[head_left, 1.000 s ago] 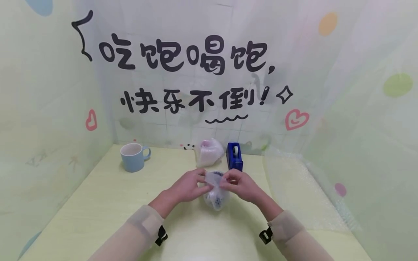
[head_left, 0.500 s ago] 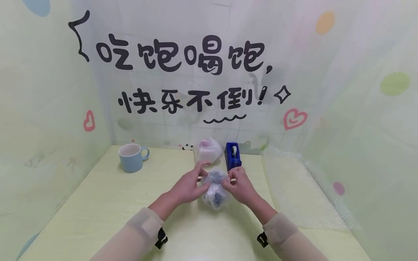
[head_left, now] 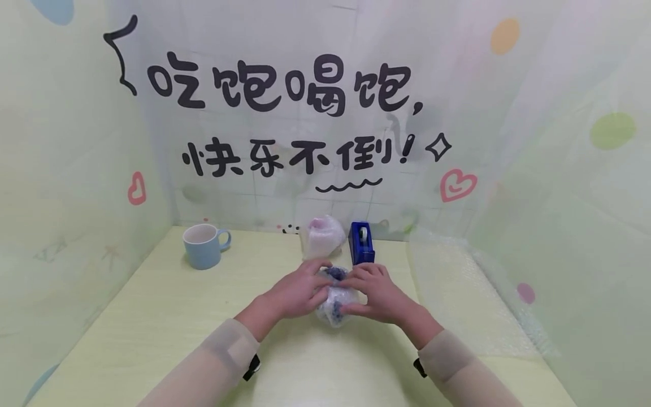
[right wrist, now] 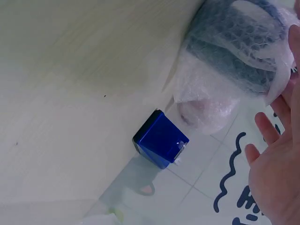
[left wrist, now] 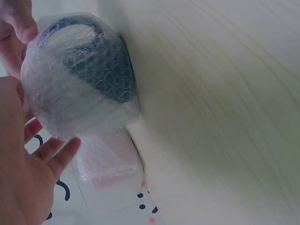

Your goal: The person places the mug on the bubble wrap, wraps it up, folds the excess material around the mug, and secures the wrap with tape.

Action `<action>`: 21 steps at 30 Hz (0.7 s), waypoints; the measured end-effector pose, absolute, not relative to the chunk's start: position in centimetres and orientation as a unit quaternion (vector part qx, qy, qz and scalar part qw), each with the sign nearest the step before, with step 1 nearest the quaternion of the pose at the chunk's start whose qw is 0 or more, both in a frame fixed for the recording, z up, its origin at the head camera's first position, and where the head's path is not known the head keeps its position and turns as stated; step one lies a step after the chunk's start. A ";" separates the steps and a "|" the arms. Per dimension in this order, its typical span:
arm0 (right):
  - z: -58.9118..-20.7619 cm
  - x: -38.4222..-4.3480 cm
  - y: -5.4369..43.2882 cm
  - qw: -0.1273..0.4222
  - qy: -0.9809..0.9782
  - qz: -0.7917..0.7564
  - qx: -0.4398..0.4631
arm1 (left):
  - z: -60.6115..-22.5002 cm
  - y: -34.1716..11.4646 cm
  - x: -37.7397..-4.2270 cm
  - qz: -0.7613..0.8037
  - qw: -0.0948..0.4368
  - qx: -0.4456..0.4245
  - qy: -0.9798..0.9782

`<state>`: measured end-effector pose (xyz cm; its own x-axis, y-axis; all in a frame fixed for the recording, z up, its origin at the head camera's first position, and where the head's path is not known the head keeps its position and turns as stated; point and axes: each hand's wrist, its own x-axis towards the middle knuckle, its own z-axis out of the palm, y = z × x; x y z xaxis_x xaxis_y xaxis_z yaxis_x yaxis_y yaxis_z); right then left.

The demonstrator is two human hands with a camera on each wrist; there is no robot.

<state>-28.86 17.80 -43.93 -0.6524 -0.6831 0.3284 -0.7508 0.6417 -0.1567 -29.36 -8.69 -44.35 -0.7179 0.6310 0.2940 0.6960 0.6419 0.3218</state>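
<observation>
A mug with dark blue patterning, swathed in bubble wrap, stands on the table between the two hands. Through the wrap in the left wrist view, a blue loop like a handle shows on the mug. My left hand is at its left side and top, fingers spread and lightly bent, tips at the wrap. From the right, my right hand lays its extended fingers over the top, thumb lower on the front. Its last two fingers stand away from the wrapped mug in the right wrist view.
Behind it sits a pinkish bubble-wrapped bundle, beside a blue tape dispenser. A light blue mug stands at the back left. A flat sheet of bubble wrap covers the table's right side, along the printed curtain wall.
The right fingers pinched the wrap's upper edge earlier and are now straightened over the top. The wrap's loose flap has been folded down; the left hand stays at the left side.
</observation>
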 end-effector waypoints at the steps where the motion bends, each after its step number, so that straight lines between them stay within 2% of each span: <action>1: -43.9 -28.8 17.9 0.096 -0.905 0.147 0.388 | -44.4 -8.6 -29.3 -0.211 0.073 -0.364 -0.904; 6: -43.8 -29.1 17.7 -0.035 -0.916 0.228 0.327 | -44.3 -8.2 -29.4 -0.215 0.048 -0.340 -0.915; 9: -43.8 -29.5 17.4 -0.088 -0.908 0.250 0.323 | -44.4 -8.1 -29.4 -0.219 0.039 -0.331 -0.917; 12: -43.9 -29.7 17.4 -0.096 -0.906 0.249 0.329 | -44.8 -8.2 -29.2 -0.235 0.055 -0.327 -0.914; 18: -43.6 -29.9 17.5 -0.108 -0.907 0.244 0.325 | -45.4 -9.0 -29.0 -0.261 0.139 -0.364 -0.883; 21: -43.3 -30.2 17.6 -0.108 -0.908 0.245 0.322 | -45.3 -9.3 -29.1 -0.249 0.145 -0.402 -0.869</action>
<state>-30.18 17.58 -43.27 -0.7693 -0.6378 -0.0375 -0.5323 0.6723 -0.5144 -29.07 -9.34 -45.28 -0.6347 0.6270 0.4517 0.7711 0.5522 0.3170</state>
